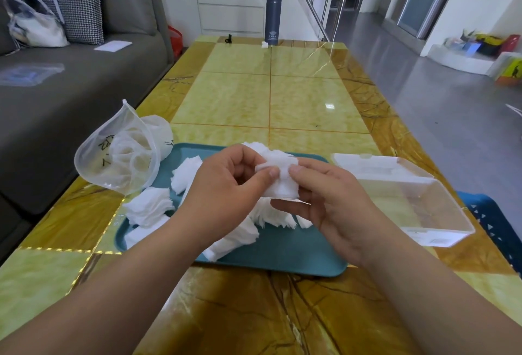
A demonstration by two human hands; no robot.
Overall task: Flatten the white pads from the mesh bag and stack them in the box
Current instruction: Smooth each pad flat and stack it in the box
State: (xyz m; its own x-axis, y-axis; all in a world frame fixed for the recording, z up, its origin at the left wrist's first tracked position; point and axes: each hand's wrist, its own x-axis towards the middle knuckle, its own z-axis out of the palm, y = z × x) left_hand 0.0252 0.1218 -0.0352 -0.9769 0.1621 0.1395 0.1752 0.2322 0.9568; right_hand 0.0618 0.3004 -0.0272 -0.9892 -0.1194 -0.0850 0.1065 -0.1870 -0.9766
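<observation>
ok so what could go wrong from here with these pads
1. The bunch of pads is only pinched between the fingers of the left hand and right hand above the tray. Some could slip out and fall among the loose piles there.
2. The clear box sits right by the right edge of the table, so pressing a stack in might push it off.

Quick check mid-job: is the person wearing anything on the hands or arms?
No. The left hand and right hand are bare: no gloves, rings or watch. The left forearm and right forearm show no sleeves. The nails look short.
</observation>
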